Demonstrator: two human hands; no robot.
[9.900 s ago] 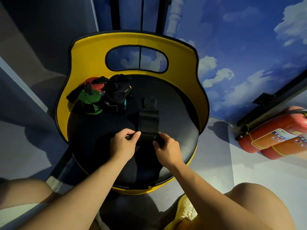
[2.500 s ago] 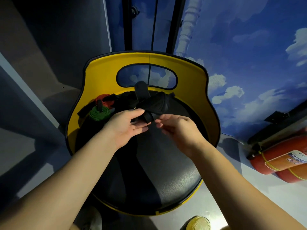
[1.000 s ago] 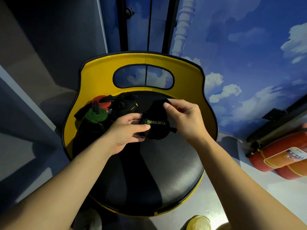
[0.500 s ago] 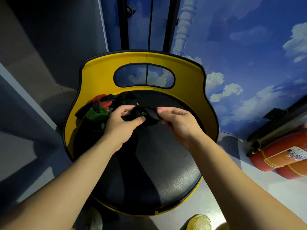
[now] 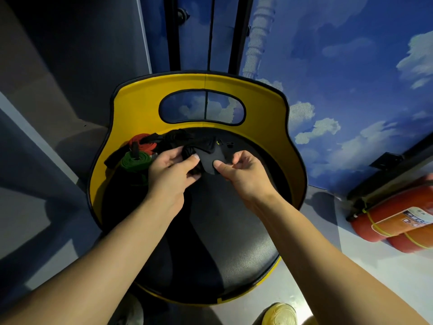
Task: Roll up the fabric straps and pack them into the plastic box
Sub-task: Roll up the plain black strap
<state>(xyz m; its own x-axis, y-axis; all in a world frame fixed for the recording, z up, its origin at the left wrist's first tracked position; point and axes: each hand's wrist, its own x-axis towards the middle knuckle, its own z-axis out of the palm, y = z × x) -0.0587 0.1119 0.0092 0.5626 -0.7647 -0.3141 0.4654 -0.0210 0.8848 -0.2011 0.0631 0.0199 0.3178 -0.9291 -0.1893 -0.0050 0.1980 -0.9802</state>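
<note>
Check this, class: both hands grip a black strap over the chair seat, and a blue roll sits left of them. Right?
Not quite. In the head view both hands grip the black strap over the seat, but the roll is green.

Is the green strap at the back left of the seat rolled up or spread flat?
Rolled up. The green strap sits as a tight coil with its layers showing, beside a red strap on the seat.
</note>
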